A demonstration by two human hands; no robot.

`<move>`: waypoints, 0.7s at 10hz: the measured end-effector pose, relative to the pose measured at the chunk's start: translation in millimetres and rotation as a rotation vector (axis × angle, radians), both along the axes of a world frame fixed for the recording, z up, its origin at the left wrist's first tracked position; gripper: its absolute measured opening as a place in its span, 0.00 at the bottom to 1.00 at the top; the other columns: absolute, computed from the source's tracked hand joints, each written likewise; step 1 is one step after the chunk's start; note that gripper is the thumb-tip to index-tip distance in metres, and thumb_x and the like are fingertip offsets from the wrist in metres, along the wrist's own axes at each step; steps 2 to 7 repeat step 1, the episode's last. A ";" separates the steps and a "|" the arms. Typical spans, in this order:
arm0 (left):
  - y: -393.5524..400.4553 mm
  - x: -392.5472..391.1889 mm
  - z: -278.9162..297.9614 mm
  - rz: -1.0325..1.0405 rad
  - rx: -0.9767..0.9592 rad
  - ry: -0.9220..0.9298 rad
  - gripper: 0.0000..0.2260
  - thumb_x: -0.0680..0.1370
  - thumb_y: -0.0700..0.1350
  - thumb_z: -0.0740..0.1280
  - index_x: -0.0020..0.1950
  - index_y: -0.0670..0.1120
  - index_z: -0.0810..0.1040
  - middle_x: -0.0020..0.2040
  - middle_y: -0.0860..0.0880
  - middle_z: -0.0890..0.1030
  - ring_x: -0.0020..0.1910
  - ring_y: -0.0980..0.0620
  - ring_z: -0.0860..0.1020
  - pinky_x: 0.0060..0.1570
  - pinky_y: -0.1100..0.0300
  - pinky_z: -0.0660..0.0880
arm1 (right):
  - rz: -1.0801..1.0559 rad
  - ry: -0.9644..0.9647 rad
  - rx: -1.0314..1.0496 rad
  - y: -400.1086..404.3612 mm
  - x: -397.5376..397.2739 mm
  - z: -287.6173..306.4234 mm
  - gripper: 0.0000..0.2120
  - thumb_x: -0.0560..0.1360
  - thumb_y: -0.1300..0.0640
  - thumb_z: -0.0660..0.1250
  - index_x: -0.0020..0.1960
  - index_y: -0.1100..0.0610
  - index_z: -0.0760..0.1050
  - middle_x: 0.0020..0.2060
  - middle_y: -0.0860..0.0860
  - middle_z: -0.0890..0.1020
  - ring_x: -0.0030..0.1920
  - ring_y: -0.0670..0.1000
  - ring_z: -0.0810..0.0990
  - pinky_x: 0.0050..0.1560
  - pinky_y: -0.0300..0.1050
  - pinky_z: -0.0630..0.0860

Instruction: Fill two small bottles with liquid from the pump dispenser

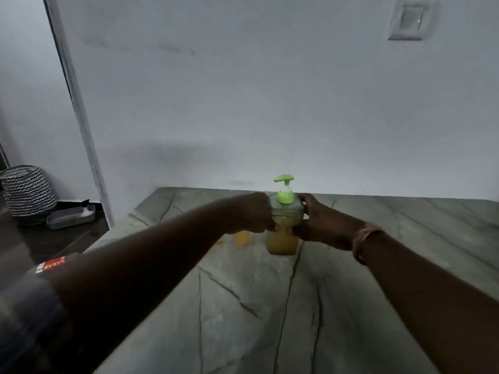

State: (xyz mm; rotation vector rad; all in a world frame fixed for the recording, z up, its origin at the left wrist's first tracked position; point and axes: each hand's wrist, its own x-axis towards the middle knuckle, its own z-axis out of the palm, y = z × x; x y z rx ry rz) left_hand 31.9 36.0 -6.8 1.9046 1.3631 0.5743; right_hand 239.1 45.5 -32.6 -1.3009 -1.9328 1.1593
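Pump dispenser, one, gripped by left hand and right hand, fingers wrapped around it

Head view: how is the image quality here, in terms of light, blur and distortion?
Head view: dim, flat light; both forearms read nearly black. The left hand and right hand on the pump dispenser are soft with blur, and the small orange bottle behind the left hand is smeared. Wide-angle bending curves the wall corner.

Home, marble counter, wall switch, woven basket
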 end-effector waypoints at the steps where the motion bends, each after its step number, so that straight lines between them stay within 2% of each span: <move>1: 23.2 -10.1 53.2 -0.164 -0.125 0.121 0.05 0.76 0.38 0.73 0.51 0.39 0.84 0.43 0.44 0.83 0.42 0.51 0.82 0.43 0.65 0.72 | 0.125 -0.338 0.019 24.4 17.8 33.7 0.55 0.61 0.51 0.78 0.77 0.52 0.46 0.70 0.53 0.68 0.66 0.53 0.71 0.56 0.43 0.72; 7: 23.2 -10.1 53.2 -0.164 -0.125 0.121 0.05 0.76 0.38 0.73 0.51 0.39 0.84 0.43 0.44 0.83 0.42 0.51 0.82 0.43 0.65 0.72 | 0.125 -0.338 0.019 24.4 17.8 33.7 0.55 0.61 0.51 0.78 0.77 0.52 0.46 0.70 0.53 0.68 0.66 0.53 0.71 0.56 0.43 0.72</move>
